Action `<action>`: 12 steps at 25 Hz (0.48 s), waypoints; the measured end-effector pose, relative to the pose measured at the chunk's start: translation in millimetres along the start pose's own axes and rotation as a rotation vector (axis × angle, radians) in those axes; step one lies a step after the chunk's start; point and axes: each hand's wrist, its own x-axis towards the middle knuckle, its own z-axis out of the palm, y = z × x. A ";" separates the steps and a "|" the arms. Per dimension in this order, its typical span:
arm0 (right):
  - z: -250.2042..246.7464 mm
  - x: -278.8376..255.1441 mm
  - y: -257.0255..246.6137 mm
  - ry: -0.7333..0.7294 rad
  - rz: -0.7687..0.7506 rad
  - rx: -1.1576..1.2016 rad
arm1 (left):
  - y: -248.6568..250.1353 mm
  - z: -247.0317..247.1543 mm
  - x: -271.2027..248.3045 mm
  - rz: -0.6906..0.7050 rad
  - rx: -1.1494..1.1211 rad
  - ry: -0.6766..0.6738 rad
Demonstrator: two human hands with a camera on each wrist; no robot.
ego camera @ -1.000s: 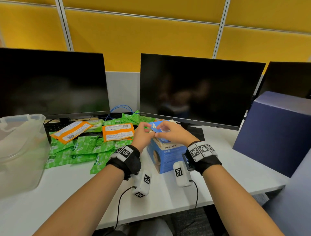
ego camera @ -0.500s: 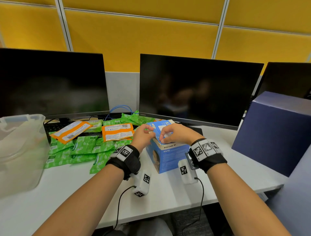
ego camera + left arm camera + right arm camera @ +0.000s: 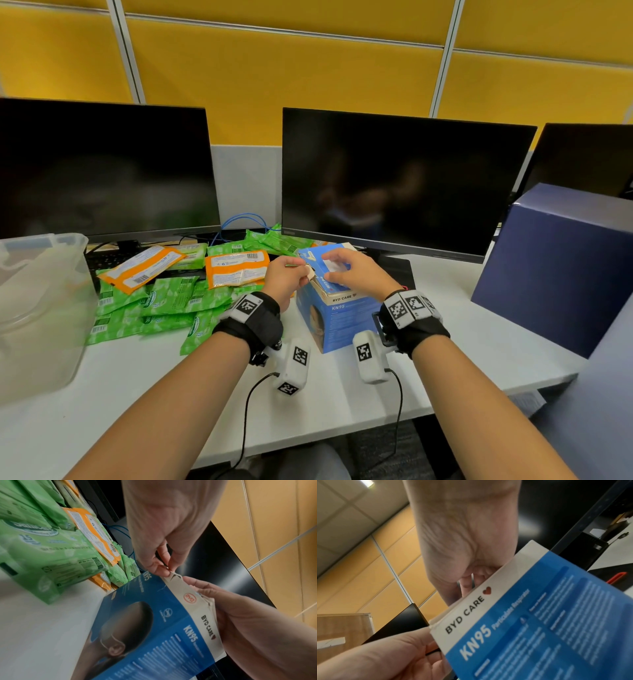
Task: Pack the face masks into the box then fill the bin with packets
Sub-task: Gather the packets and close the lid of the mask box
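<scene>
The blue KN95 mask box stands upright on the white desk, just in front of me. My left hand pinches a small side flap at the box's top left corner. My right hand lies over the top of the box, its fingers curled round the blue lid flap. In the right wrist view those fingers reach behind the box's top edge. The masks themselves are hidden. Green packets and orange packets lie left of the box.
A clear plastic bin stands at the desk's left edge. Two dark monitors line the back, with a blue cable between them. A large navy box stands at the right. Bare desk lies in front of the packets.
Both hands have dropped from just above the box onto its top. The right hand now covers the lid flap, and the left hand has settled on the corner flap.
</scene>
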 end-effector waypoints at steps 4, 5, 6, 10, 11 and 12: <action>-4.0 1.9 4.4 0.023 0.014 0.115 | 3.7 -0.6 3.0 -0.012 0.058 0.030; -4.6 2.1 5.1 0.023 0.022 0.137 | 4.1 -1.1 3.2 -0.022 0.068 0.036; -4.7 2.1 5.9 0.023 0.026 0.135 | 4.1 -1.1 1.9 -0.029 0.053 0.029; -3.9 0.7 6.7 0.039 0.028 0.100 | 1.1 4.1 -6.6 -0.009 -0.044 0.026; -4.2 0.7 7.2 0.041 0.029 0.104 | -0.1 4.5 -6.8 -0.005 -0.048 0.040; -4.4 1.0 7.8 0.040 0.028 0.110 | -0.4 3.8 -7.2 -0.003 -0.050 0.048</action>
